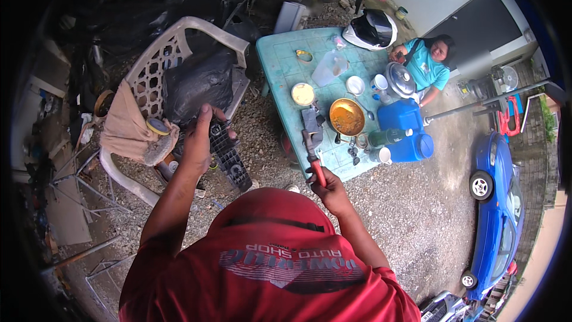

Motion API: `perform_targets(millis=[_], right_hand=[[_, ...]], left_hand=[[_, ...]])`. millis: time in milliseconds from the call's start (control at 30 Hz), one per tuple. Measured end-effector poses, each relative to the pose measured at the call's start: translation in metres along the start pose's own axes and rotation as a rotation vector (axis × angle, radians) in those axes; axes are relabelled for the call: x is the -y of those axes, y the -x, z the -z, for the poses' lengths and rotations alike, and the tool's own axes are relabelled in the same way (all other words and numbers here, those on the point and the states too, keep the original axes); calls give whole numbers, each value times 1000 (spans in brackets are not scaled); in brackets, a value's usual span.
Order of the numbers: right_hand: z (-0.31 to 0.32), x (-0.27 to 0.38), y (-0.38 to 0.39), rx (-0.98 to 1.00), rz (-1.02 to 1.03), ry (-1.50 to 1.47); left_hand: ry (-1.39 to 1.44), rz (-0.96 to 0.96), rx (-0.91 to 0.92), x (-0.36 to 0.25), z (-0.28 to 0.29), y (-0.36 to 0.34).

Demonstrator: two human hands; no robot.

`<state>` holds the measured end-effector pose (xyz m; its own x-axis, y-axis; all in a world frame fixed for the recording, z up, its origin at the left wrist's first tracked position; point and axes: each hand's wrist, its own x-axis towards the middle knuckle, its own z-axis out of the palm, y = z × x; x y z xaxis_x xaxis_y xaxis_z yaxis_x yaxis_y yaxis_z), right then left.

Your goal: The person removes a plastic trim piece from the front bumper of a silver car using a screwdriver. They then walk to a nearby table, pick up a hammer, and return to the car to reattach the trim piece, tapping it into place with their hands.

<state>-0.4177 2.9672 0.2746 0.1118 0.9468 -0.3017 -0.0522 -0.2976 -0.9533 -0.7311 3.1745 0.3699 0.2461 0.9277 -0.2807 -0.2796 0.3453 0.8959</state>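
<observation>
My left hand [199,144] is closed on a long black ribbed plastic part [231,162], which slants down toward my body over the gravel. Fingers of my right hand [331,193] wrap round the red grip of a tool [317,170] with a dark metal head. This tool reaches over the near left edge of the turquoise table [280,62]. Its far end meets a dark grey blocky piece [311,120]; whether the two are joined, I cannot tell. Close by stands a pan of orange-brown food [347,117].
A beige plastic chair [152,53] holds a black bag [199,80] and a tan cloth [131,125]. On the table are a helmet [370,28], a clear pitcher [329,68] and a blue jug [403,120]. A person [430,65] sits beyond it. A blue car [497,209] stands right.
</observation>
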Motion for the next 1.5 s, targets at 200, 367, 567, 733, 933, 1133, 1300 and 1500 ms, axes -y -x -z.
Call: perform_targets(millis=[200,367,567,733,933,1133,1300,1500], right_hand=[[-48,89,-11,185,398,370],[-64,142,10,318,136,264],[-71,158,24,359,196,272],[-75,162,33,200,367,518],[-76,148,29,131,432,625],[-77,143,26,-20,547,772],[-73,145,24,-2,549,799],[-70,148,22,-5,523,793]], left_hand=[[-171,-230,109,-3,-28,-10],[-520,-713,242,-19,-33,-1],[-704,-993,297,-34,-19,2],[-799,-959,265,-44,-25,17],[-503,-772,216,-32,-29,8],[-324,-564,216,-29,-40,15],[-339,-548,164,-28,-52,16],[-317,-471,144,-31,-69,19]])
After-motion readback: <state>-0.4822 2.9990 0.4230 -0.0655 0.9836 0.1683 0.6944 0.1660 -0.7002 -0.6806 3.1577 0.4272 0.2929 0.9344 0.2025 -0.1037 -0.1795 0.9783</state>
